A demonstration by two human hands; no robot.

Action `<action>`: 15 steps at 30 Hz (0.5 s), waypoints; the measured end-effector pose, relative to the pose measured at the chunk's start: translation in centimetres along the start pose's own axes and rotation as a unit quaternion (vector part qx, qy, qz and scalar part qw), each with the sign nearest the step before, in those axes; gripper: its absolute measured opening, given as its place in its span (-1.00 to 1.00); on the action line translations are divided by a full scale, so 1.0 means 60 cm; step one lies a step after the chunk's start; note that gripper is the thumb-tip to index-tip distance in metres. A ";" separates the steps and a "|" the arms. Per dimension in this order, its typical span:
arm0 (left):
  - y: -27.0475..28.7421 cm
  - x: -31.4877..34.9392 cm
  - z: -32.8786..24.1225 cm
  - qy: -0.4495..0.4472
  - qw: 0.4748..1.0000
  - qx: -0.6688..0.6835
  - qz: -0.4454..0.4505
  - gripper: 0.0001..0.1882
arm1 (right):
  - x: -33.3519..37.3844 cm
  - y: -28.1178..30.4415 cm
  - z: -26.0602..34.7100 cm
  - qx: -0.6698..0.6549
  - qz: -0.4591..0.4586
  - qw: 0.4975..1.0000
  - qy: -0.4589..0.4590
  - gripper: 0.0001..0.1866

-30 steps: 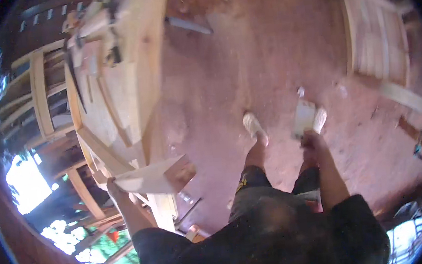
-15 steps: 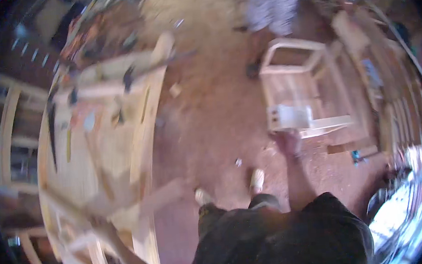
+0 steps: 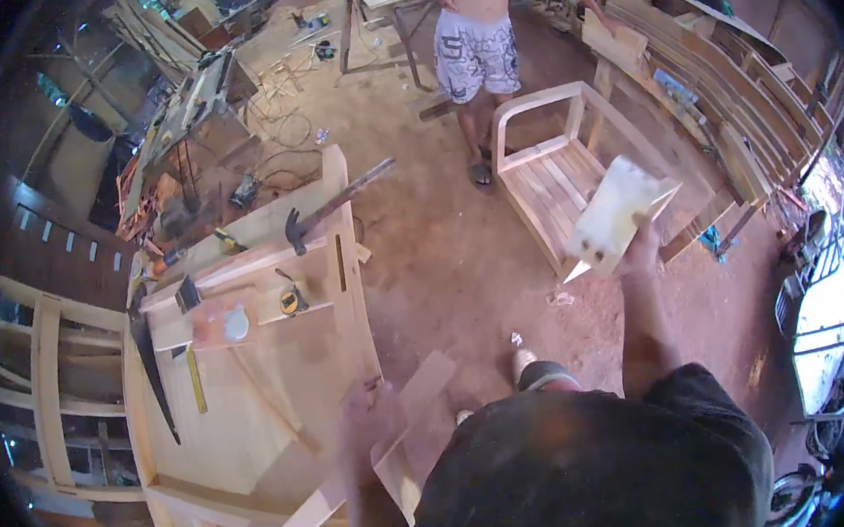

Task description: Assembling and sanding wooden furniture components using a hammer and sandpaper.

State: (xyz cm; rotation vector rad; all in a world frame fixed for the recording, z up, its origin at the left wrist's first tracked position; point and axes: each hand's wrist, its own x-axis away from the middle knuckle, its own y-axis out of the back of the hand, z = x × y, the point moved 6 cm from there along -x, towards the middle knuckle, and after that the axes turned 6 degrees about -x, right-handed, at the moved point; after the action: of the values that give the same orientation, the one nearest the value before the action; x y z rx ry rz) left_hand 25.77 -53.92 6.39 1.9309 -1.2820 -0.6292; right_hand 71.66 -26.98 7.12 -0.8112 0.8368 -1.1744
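My right hand [image 3: 644,249], fingers closed, grips the lower edge of a whitish, stained flat piece with a pale pointed edge [image 3: 614,215]. Its exact kind I cannot make out. Just behind it stands a slatted wooden chair frame [image 3: 548,187] with a rounded top rail. My left hand [image 3: 370,414] is at the right edge of a large pale wooden panel [image 3: 300,359], beside a short wooden strip [image 3: 423,389]. Blur hides its fingers. On the panel and its far rails lie a hammer [image 3: 296,232], a tape measure [image 3: 293,300], a handsaw [image 3: 153,367] and a yellow rule [image 3: 196,380].
A person in patterned shorts [image 3: 476,53] stands ahead, one hand on stacked boards [image 3: 698,89] at right. A wooden rack [image 3: 46,387] is at far left. Cords [image 3: 284,125] and scraps lie on the dirt floor [image 3: 432,263]. A metal-framed item [image 3: 833,368] is at lower right.
The view has tilted up and sharpened, showing more of the far workshop. My right hand has lifted and tilted the whitish piece rightward. My left hand has moved right to the panel's edge.
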 end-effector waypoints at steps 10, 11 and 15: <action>0.000 -0.012 0.018 -0.144 0.949 -0.278 -0.027 -0.46 | 0.020 0.042 -0.131 0.144 -0.037 0.980 -0.130 -0.38; -0.006 -0.019 0.038 -0.069 0.975 -0.210 0.017 -0.59 | 0.018 0.022 -0.145 0.112 0.058 0.981 -0.145 -0.44; 0.004 -0.068 0.034 0.083 0.986 0.131 -0.068 -0.61 | 0.027 0.059 -0.244 0.174 -0.154 0.932 -0.277 -0.55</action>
State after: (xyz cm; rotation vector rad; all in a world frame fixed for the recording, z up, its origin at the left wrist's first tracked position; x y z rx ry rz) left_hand 22.62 -50.84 5.35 2.2500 -1.1818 -0.3703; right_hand 60.58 -29.34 -2.98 -0.9323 0.0287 -1.2304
